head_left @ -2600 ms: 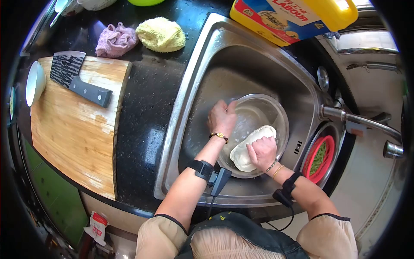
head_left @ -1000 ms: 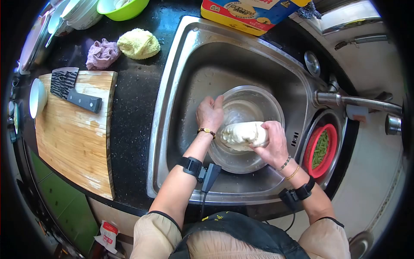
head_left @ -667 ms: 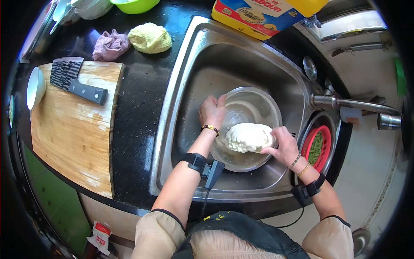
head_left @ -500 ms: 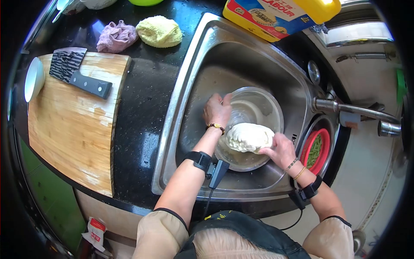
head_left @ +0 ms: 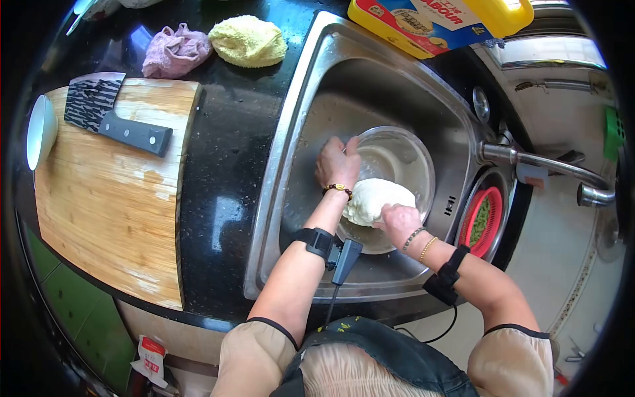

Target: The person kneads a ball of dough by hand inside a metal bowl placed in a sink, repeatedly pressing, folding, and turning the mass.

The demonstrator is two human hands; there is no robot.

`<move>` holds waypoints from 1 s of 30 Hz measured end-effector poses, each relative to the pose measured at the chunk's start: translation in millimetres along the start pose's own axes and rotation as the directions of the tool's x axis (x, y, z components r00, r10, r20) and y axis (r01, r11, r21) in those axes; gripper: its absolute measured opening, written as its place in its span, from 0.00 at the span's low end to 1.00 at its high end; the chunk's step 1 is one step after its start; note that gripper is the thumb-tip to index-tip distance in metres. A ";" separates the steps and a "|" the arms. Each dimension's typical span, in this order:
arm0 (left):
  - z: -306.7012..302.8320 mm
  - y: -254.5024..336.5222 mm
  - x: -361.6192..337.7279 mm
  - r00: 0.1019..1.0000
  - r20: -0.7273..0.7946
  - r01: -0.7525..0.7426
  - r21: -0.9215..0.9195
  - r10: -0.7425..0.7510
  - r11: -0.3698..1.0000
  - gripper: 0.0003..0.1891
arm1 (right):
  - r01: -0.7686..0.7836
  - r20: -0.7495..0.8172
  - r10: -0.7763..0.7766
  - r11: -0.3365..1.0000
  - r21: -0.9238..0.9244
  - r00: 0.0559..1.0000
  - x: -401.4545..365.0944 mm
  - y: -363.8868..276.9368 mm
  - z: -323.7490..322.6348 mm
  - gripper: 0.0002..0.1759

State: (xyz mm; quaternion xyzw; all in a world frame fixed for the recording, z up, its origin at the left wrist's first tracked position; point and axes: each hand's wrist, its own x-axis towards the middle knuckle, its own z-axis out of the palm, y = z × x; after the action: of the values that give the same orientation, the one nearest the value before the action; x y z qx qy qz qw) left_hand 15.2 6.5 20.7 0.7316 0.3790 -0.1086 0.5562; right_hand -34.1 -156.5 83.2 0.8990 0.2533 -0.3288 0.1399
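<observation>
A clear round bowl [head_left: 425,159] with cloudy liquid in it sits inside the steel sink. In it lies a white, lumpy mass that looks like dough [head_left: 374,193]. At the bowl's far left rim is my left hand [head_left: 336,163], its fingers and thumb closed on the edge. My right hand [head_left: 401,223] is on the near right side of the dough, fingers curled into it; their tips are partly hidden.
Around the bowl is the sink [head_left: 270,218], with a faucet [head_left: 562,171] on its right. A red basket [head_left: 473,231] holds green vegetables. On the left, a cleaver [head_left: 135,130] and white bowl [head_left: 42,132] rest on a cutting board [head_left: 109,218]. A yellow jug [head_left: 436,23] stands behind.
My right hand has moved left from the dough's right end onto its near side. The dough looks rounder. My left hand stays at the bowl's rim. The whole view has shifted slightly.
</observation>
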 end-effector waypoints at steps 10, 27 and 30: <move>2.7 -3.3 1.2 1.000 -0.002 -0.022 -0.004 0.022 1.000 0.19 | 0.072 0.167 -0.046 0.986 -0.153 0.985 21.1 -14.7 24.9 0.06; 7.5 -7.4 1.0 0.998 -0.046 -0.030 0.042 0.031 0.999 0.21 | 0.026 0.315 -0.021 1.000 -0.012 0.949 55.5 -13.1 16.9 0.09; 7.3 -8.5 4.7 0.997 -0.053 -0.052 0.036 0.054 0.998 0.21 | 0.067 0.302 -0.059 0.998 -0.017 0.952 58.1 -9.9 14.2 0.09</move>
State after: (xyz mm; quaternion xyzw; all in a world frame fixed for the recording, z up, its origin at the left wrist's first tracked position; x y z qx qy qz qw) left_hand 14.6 2.8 9.1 0.7535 0.3725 -0.0802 0.5358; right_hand -8.8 -133.0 33.4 0.8281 0.2617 -0.4626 0.1783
